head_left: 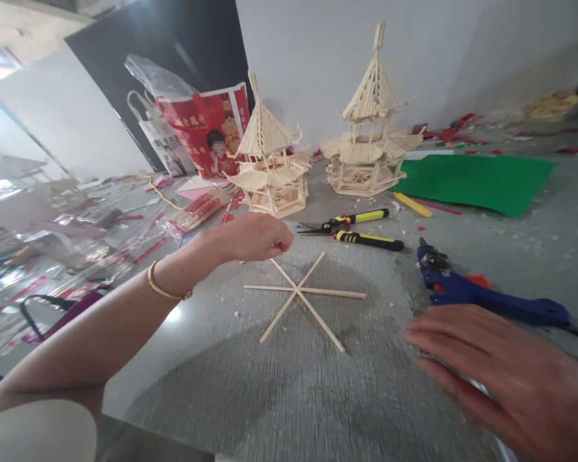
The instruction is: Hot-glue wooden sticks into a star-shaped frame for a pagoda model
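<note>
Several thin wooden sticks (297, 289) cross at one centre on the grey table, forming a star. My left hand (262, 237) hovers over the star's upper left arm, its fingers curled together; what they pinch, if anything, is hidden. At the lower right, my right hand (491, 366) has its fingers stretched out above the table, slightly blurred, beside a blue glue gun (486, 295). Under that palm a pale, shiny edge shows, too hidden to name. Yellow-and-black pliers (351, 230) lie open behind the star.
Two wooden stick pagodas (270, 160) stand at the back, with a red bag (197, 128) behind the left one. Green sheet (476, 179) and a yellow stick (413, 205) lie at the right rear. Plastic packets (200, 212) and scraps cover the left side.
</note>
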Available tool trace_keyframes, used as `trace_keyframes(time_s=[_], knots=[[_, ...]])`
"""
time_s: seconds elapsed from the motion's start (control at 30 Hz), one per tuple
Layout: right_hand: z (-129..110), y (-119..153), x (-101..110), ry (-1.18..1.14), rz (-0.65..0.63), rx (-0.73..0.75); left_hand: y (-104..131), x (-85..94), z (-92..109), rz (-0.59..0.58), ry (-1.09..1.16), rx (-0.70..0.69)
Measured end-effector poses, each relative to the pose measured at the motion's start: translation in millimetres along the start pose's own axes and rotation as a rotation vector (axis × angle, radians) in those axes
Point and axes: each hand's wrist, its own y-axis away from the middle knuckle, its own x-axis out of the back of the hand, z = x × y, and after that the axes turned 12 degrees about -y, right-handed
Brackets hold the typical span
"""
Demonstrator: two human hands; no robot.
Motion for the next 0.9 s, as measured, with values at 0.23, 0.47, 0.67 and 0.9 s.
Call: trace_keyframes(time_s=[0.23,0.47,0.67,0.9], knots=[[4,3,0,0.016,-0.061,0.001,18,-22.0,7,0.128,-0.262,-0.155],[4,-5,2,0.018,-0.063,0.024,17,-31.9,11,0.221,-0.287,-0.258],[6,2,0,0.012,-0.072,0.018,14,-33.1,11,0.184,-0.271,-0.283],[3,-8,2,0.016,-0.002,0.054,9,-18.1,-7,0.119,0.068,-0.154]])
